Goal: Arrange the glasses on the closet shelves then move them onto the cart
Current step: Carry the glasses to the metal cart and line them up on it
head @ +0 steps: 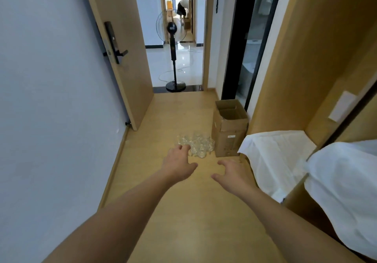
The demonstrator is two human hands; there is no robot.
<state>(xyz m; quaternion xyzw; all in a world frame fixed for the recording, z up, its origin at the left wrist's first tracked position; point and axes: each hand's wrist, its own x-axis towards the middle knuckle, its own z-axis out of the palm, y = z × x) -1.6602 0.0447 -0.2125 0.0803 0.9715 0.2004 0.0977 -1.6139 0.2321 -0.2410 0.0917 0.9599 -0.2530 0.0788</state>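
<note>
Several clear glasses (199, 145) stand clustered on the wooden floor, just left of a cardboard box. My left hand (179, 163) reaches out toward them with relaxed, spread fingers; its fingertips overlap the near left edge of the cluster in the view, and I cannot tell whether they touch. My right hand (232, 174) hovers beside it with loosely spread fingers and holds nothing, a short way in front of the glasses. No cart is in view.
An open cardboard box (229, 129) stands against the wooden closet panel (302, 62) on the right. White bedding (285, 156) juts in from the right. An open door (120, 44) is on the left; a standing fan (173, 58) blocks the doorway ahead. A person bends over far beyond.
</note>
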